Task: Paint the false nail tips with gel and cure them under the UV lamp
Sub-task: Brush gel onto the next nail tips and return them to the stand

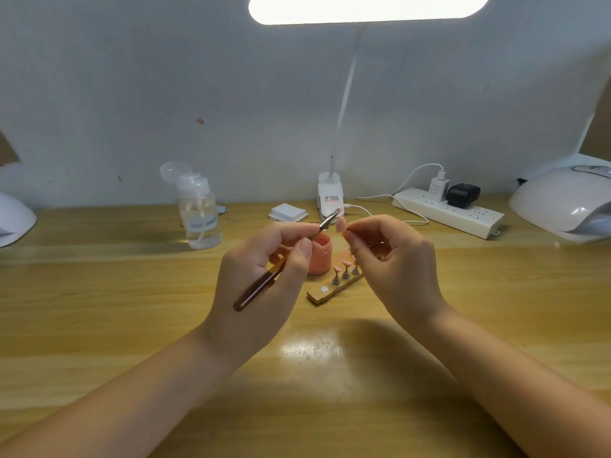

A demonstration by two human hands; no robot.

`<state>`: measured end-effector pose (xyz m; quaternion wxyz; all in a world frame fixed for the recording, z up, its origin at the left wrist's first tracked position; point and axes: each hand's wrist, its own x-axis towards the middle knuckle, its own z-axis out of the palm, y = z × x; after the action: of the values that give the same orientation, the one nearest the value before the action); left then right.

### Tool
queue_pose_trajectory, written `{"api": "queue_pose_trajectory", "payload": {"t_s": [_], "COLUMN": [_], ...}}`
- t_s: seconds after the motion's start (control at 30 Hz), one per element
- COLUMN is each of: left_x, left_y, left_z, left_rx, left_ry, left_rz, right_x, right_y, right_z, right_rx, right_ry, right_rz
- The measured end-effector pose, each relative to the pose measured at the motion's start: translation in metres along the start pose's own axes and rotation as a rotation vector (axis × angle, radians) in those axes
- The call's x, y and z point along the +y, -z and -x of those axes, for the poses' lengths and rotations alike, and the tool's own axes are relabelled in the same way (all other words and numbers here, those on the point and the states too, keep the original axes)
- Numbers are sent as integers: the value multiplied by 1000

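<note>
My left hand (264, 276) grips a brown-handled gel brush (261, 285), its metal tip pointing up and right. The brush tip touches a pink false nail tip (341, 224) on a small stand, which my right hand (390, 259) pinches between thumb and fingers. Behind my hands an open jar of orange-pink gel (320, 256) stands on the wooden table (132, 309). A wooden holder strip (330, 292) lies beside the jar and carries three more pink tips on metal stands (346, 272). A white UV lamp (565, 203) sits at the far right.
A clear pump bottle (198, 213) stands at back left. A stack of white pads (287, 213), a clip-on desk lamp (330, 196) and a power strip (449, 213) with plugs line the wall. Another white device (13, 219) sits at the left edge.
</note>
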<state>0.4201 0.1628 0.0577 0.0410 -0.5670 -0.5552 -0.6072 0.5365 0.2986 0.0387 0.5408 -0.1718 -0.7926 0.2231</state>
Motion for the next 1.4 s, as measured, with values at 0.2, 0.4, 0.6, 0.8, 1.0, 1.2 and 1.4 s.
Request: {"api": "queue_pose_trajectory", "payload": {"t_s": [0.2, 0.4, 0.6, 0.8, 1.0, 1.2, 1.4], "left_x": [2, 2, -2, -3, -4, -3, -4], "left_y": [2, 2, 1, 2, 2, 0, 2], "left_z": [2, 1, 0, -1, 0, -2, -1], "left_rx": [-76, 2, -54, 10, -29, 37, 4], "left_ry": [-125, -84, 44, 72, 100, 135, 154], "left_rz": [-95, -72, 103, 122, 145, 221, 260], "right_x": [0, 1, -1, -2, 0, -3, -3], "right_y": [1, 1, 0, -1, -1, -2, -2], "right_z": [-1, 0, 0, 1, 1, 1, 1], "right_rx": [3, -5, -4, 8, -10, -7, -29], "right_ry": [21, 1, -28, -66, -94, -124, -154], "right_rz": [26, 12, -61, -107, -108, -160, -222]}}
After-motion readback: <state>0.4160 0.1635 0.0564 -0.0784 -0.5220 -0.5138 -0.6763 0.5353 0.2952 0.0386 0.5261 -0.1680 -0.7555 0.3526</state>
